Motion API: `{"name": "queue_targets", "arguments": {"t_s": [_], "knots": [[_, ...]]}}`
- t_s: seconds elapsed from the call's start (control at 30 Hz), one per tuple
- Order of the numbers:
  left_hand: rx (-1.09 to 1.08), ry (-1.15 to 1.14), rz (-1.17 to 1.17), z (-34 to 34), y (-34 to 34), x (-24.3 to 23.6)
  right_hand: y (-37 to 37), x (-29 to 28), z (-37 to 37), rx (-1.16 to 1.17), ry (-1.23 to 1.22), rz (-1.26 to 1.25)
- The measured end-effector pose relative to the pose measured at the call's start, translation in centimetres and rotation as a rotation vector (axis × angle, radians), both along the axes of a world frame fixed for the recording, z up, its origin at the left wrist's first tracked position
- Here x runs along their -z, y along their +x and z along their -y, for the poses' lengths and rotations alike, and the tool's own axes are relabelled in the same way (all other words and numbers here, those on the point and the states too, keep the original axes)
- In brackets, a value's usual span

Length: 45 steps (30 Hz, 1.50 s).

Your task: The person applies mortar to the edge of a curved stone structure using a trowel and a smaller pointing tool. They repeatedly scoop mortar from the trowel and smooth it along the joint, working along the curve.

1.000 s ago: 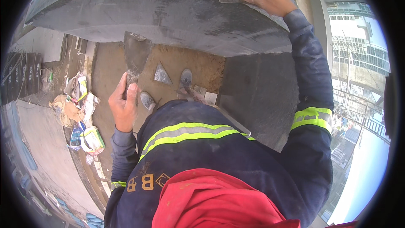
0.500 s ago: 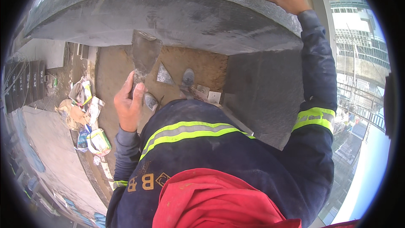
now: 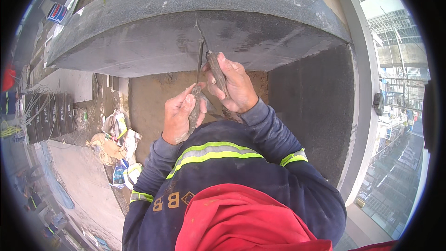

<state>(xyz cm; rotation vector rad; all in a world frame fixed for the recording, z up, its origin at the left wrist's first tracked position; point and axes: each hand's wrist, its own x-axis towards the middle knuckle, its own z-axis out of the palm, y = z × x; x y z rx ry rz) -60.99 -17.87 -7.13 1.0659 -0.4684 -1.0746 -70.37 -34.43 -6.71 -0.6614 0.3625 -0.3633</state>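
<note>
Because the two blades come together at a narrow angle in the head view, the first thing I would watch for is a slip. The left hand is closed around the crusted handle of the left scraper, and the right hand grips the right scraper by its rounded handle. If one blade skidded off the other, I judge it could run down toward the left fingers; grit on a handle or a loose hold would be the likely cause. Both tips point toward the dark wall face, so a sudden jerk might nick or smear it, though from my distant post I can't tell how much gap there is. Any residue knocked loose would probably drop to the brown floor.

As for looks, both scrapers are held up in front of the navy jacket, their blades showing nearly edge-on as thin dark strips, so I can't judge their breadth. The left one stands almost upright in my picture; the right one leans up and leftward, its blade meeting or passing the left one's tip. Both handles look grey-brown and caked.
</note>
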Motion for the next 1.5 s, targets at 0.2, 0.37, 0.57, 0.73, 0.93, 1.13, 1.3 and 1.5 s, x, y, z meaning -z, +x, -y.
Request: {"name": "queue_targets", "arguments": {"t_s": [0.2,0.37,0.57,0.73,0.93,1.13,1.3,1.5], "knots": [[0.025,-0.014,0.085,-1.0,1.6,0.0,-4.9,0.9,-1.4,-0.210,-0.339,0.031],[-0.130,0.125,0.339,-2.1,2.4,1.2,-9.0,-1.7,3.8,0.031,-0.800,-0.265],[-0.195,0.220,0.409,-4.6,3.0,3.2,-7.1,-6.5,18.8,-0.006,-1.823,-0.886],[-0.313,0.299,0.399,-4.8,1.9,3.8,-2.8,-9.0,24.1,-0.378,-2.089,-0.963],[-0.428,0.379,0.354,-3.9,0.2,4.8,-0.6,-7.8,26.6,-0.456,-2.068,-0.797],[-0.482,0.386,0.304,-1.3,-0.7,4.4,-1.0,-8.8,29.2,-0.596,-2.049,-0.914],[-0.487,0.381,0.286,1.8,-2.0,3.6,-1.6,-9.0,32.1,-0.601,-2.063,-0.896],[-0.500,0.402,0.363,4.0,-3.8,3.4,-2.9,-8.9,35.5,-0.498,-2.129,-0.911]]}}
